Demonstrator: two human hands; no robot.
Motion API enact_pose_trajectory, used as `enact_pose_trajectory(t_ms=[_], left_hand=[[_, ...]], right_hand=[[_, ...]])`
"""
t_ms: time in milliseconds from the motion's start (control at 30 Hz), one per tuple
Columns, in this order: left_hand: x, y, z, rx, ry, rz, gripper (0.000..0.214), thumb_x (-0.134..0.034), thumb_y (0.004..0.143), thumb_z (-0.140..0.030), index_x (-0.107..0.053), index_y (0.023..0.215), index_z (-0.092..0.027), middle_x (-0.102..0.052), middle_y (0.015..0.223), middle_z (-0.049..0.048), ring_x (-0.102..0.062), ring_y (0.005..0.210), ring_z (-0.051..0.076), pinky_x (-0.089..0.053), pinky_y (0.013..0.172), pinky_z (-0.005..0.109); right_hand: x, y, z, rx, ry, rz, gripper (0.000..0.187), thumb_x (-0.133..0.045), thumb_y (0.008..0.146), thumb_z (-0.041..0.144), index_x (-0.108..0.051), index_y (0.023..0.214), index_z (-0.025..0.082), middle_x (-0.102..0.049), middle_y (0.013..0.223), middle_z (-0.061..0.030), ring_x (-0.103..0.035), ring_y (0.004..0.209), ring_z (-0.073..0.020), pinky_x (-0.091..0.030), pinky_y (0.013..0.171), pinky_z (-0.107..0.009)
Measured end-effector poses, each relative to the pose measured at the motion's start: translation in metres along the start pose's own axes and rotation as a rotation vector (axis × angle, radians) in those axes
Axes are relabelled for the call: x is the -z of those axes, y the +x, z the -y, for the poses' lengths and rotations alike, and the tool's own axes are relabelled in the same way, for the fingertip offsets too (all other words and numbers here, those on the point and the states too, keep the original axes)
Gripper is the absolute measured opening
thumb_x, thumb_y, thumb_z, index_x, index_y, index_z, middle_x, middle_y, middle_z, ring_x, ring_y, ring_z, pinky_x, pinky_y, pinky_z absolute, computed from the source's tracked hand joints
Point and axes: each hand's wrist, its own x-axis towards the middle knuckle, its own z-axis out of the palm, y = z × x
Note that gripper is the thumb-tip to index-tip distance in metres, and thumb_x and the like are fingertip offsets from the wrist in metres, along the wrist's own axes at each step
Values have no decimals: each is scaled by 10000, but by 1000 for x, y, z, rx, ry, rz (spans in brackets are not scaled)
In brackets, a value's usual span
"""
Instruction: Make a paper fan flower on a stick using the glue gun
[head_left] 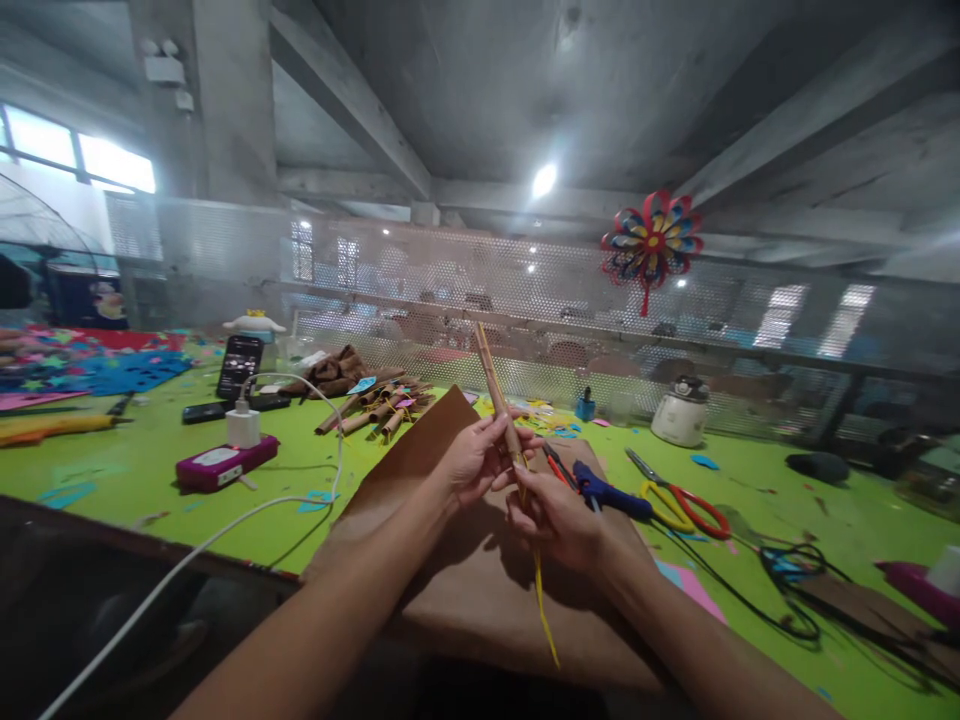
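A slim brown paper roll (491, 375) stands tilted up and slightly left in front of me, with a yellow strand (546, 620) trailing from its lower end. My left hand (478, 462) is closed round its middle. Just below, my right hand (555, 515) grips the lower end, its fingertips pressed together. Both hands are above a large brown paper sheet (442, 600) that lies over the table edge. Beyond it is a pile of similar brown rolls (386, 408) with yellow strands.
Right of my hands lie a blue glue gun (611, 492) and scissors (679, 500) with yellow and red handles. On the left are a purple power strip (225, 463), a white cable (340, 440) and a phone (240, 366). A white jug (680, 412) stands near the mesh partition (420, 270).
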Motion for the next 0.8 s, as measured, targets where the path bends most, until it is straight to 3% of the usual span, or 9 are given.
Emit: enact_pose_trajectory(t_ms=[100, 200, 300, 533, 700, 800], left_hand=[[0, 1, 1, -33, 30, -56, 216, -583, 838, -217, -546, 1026, -117, -696, 807, 111, -686, 748, 208, -538, 621, 277], [1, 2, 3, -56, 59, -98, 207, -601, 824, -202, -552, 1007, -120, -701, 806, 111, -686, 749, 205, -538, 639, 279], [0, 1, 4, -54, 74, -103, 209, -617, 815, -225, -564, 989, -123, -705, 809, 112, -687, 751, 206, -538, 641, 280], [1, 2, 4, -70, 59, -66, 224, -622, 810, -227, -572, 996, -113, -700, 838, 123, -686, 765, 210, -535, 627, 272], [2, 2, 5, -73, 40, -54, 188, -609, 818, -217, -587, 968, -105, -686, 796, 98, -681, 771, 208, -539, 672, 295], [1, 1, 4, -71, 42, -59, 214, -624, 810, -220, -590, 988, -106, -679, 782, 89, -677, 748, 193, -537, 682, 296]], right_hand=[[-2, 5, -3, 113, -194, -260, 414, -640, 714, 565, -512, 832, 190, -483, 521, 63, -371, 416, -66, -238, 410, -192], [-3, 8, -4, 255, -379, -385, 408, -633, 708, 573, -518, 753, 184, -433, 500, 63, -361, 433, -77, -238, 419, -216], [-4, 9, -6, 311, -444, -402, 409, -580, 739, 592, -532, 720, 186, -373, 462, 68, -314, 402, -80, -197, 405, -240], [-5, 7, -6, 278, -383, -361, 431, -528, 773, 615, -540, 704, 190, -370, 476, 50, -314, 420, -91, -212, 414, -242], [-5, 4, -4, 458, -731, -544, 232, -572, 803, 405, -593, 700, 198, -437, 537, 10, -397, 512, -137, -285, 516, -278], [-4, 3, -6, 516, -896, -596, 182, -538, 822, 338, -644, 863, 196, -555, 672, -43, -492, 622, -188, -329, 601, -302]])
